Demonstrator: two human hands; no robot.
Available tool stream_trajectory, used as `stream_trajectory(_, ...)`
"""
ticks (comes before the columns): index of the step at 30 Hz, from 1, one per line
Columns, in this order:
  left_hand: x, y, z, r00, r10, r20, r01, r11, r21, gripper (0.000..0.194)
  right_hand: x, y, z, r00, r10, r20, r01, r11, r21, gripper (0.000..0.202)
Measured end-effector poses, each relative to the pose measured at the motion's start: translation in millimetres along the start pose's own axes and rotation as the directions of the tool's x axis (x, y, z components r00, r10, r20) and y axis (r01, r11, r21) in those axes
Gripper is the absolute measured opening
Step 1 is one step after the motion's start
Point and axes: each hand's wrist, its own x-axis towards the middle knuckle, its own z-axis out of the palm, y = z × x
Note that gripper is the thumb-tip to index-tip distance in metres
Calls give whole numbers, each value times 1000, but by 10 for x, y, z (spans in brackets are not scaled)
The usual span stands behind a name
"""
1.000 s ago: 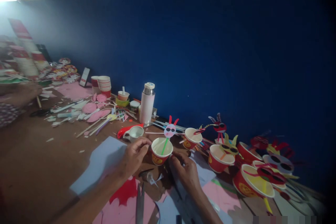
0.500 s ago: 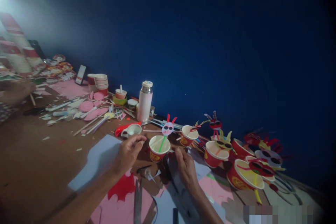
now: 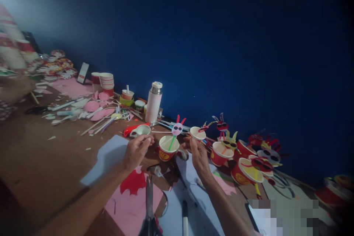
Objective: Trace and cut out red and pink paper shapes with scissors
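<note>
A red and white paper cup (image 3: 167, 154) stands upright between my hands. From it rises a green straw carrying a pale paper face (image 3: 177, 129) with dark eyes and red ears. My left hand (image 3: 137, 151) hovers left of the cup, apart from it, thumb and fingertips pinched together; whatever may be between them is hidden. On the other side, my right hand (image 3: 198, 155) has its fingers partly stretched toward the cup, holding nothing visible. It overlaps a second decorated cup (image 3: 198, 133) behind it; contact cannot be told. Below lie scissors (image 3: 149, 202) and a red paper cutout (image 3: 133, 182).
Several decorated cups (image 3: 221, 153) line the right side. A thermos (image 3: 153, 103) stands by the blue partition (image 3: 193, 44). A pale mug (image 3: 141, 130), a marker (image 3: 185, 217) and paper scraps lie about. Another person's hand (image 3: 16, 88) is at the far left.
Both hands have risen slightly in view, and the left fingertips have closed together. My right hand has shifted toward the second cup. The view has tilted and turned a little rightward.
</note>
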Motion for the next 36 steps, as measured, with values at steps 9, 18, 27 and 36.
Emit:
stream_trajectory(9,35,-114,-22,995,95,-22,-93,993,76,24,-46,-335,-56,989,-115,95,112,993,40,42)
stream_trajectory(18,10,-76,16,988,153,30,-155,978,142,23,-540,-488,-657,998,-54,-17,52,994,-100,27)
stream_trajectory(27,-7,-71,3,981,188,47,-194,954,230,31,-1238,-68,-703,997,-5,-82,-8,986,-167,24)
stream_trajectory(36,82,-58,-88,983,134,129,-166,947,276,27,-1491,159,-534,995,70,-74,-82,981,-177,27)
